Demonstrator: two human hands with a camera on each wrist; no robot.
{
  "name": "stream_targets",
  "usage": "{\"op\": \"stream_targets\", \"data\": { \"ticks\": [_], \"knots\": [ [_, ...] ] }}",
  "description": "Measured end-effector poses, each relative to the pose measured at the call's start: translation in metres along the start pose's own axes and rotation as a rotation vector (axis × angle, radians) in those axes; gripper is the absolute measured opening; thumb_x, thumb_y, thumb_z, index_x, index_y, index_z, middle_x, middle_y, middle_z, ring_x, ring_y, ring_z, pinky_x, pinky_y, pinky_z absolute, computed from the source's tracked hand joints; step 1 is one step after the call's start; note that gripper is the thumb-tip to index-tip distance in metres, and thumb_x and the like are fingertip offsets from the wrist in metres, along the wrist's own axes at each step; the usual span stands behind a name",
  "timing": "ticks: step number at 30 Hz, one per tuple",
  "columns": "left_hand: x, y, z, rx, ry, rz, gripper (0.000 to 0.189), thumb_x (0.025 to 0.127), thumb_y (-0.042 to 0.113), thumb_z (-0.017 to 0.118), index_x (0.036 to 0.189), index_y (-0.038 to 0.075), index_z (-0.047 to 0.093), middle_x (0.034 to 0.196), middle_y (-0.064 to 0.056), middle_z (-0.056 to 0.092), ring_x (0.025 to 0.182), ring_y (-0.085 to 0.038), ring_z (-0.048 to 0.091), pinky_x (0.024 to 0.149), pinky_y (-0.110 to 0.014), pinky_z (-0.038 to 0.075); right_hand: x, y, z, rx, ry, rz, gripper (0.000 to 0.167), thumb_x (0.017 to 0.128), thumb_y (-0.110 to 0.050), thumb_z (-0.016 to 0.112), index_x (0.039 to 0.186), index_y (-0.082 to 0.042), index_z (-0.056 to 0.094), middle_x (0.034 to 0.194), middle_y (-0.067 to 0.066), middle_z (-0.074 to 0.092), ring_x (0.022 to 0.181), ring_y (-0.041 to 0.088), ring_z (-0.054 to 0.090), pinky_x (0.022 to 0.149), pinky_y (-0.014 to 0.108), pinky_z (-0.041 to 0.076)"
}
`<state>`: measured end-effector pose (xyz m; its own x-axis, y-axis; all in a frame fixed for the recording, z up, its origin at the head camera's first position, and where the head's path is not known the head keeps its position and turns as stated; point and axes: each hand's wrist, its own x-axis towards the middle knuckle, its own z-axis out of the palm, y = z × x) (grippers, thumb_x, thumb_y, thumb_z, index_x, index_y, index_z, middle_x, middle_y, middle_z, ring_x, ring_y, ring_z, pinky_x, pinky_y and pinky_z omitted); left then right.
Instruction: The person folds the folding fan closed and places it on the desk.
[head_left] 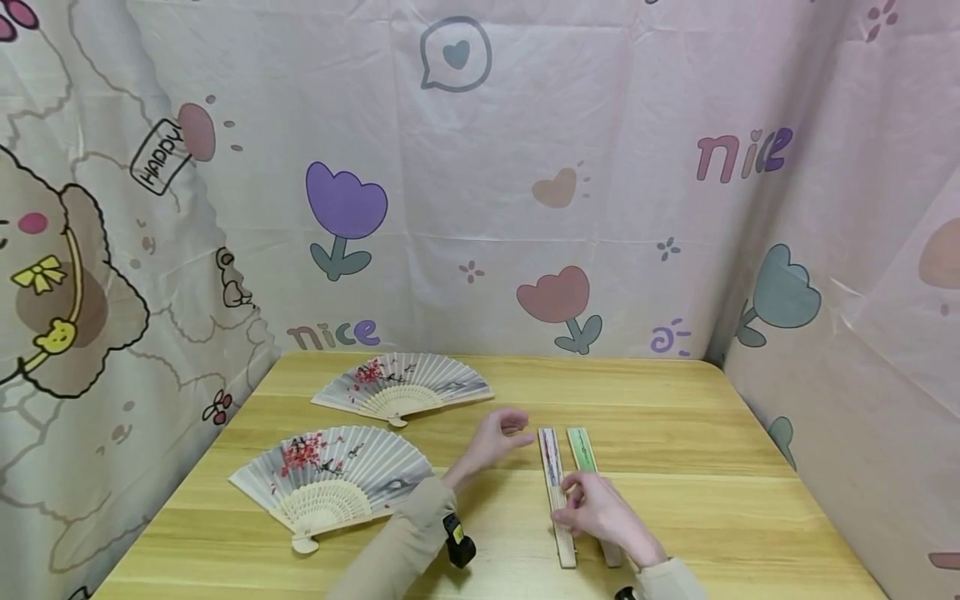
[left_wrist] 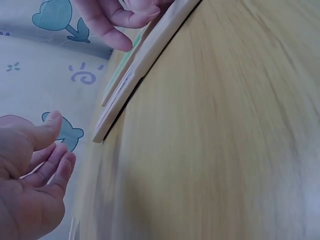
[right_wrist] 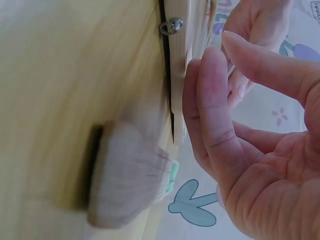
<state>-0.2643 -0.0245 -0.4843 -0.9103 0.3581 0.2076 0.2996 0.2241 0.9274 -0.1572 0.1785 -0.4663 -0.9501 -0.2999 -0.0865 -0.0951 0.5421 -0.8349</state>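
My left hand (head_left: 498,437) hovers over the middle of the table, its fingers loosely bent and holding nothing. Just to its right lies a folded white fan (head_left: 551,467) with a dark print, and next to that a folded green fan (head_left: 582,451). Over the lower half of these two is my right hand (head_left: 600,508), hiding part of the green one. In the right wrist view the thumb and fingers of that hand curve toward each other with no object between them. A blurred folded fan (right_wrist: 130,175) with a green edge shows beside it there.
Two spread paper fans with red blossoms lie at the left, one nearer (head_left: 337,475) and one farther back (head_left: 401,383). They rest on a wooden table (head_left: 675,417). Printed cloth (head_left: 480,208) hangs behind the table and on both sides.
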Motion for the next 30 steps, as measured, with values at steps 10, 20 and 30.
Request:
{"op": "stream_targets", "data": {
  "ticks": [10, 20, 30],
  "knots": [
    [-0.013, 0.000, -0.025, -0.026, 0.009, 0.000, 0.036, 0.090, 0.002, 0.072, 0.118, -0.018, 0.060, 0.116, -0.037, 0.064, 0.103, -0.039, 0.070, 0.088, -0.025, 0.063, 0.003, -0.005, 0.006, 0.018, -0.045, -0.064, 0.042, 0.084, -0.009, 0.079, 0.112, 0.012, 0.057, 0.078, 0.008, 0.064, 0.057, 0.019, 0.064, 0.048, 0.025, 0.055],
    [-0.036, 0.011, -0.076, -0.040, -0.017, 0.012, 0.039, 0.092, 0.004, 0.070, 0.124, -0.015, 0.059, 0.120, -0.040, 0.061, 0.106, -0.039, 0.069, 0.084, -0.011, 0.057, 0.012, -0.012, 0.021, 0.142, -0.076, -0.110, 0.050, 0.087, -0.009, 0.076, 0.122, 0.018, 0.052, 0.089, 0.011, 0.065, 0.067, 0.025, 0.070, 0.056, 0.030, 0.063],
    [-0.062, -0.004, -0.146, -0.045, -0.080, -0.019, 0.050, 0.094, 0.012, 0.071, 0.136, -0.008, 0.054, 0.130, -0.035, 0.060, 0.103, -0.001, 0.067, 0.091, -0.016, 0.059, 0.032, -0.024, 0.047, 0.306, -0.089, -0.144, 0.057, 0.088, -0.005, 0.073, 0.129, 0.022, 0.046, 0.100, 0.019, 0.068, 0.081, 0.028, 0.071, 0.071, 0.031, 0.066]
  ]
}}
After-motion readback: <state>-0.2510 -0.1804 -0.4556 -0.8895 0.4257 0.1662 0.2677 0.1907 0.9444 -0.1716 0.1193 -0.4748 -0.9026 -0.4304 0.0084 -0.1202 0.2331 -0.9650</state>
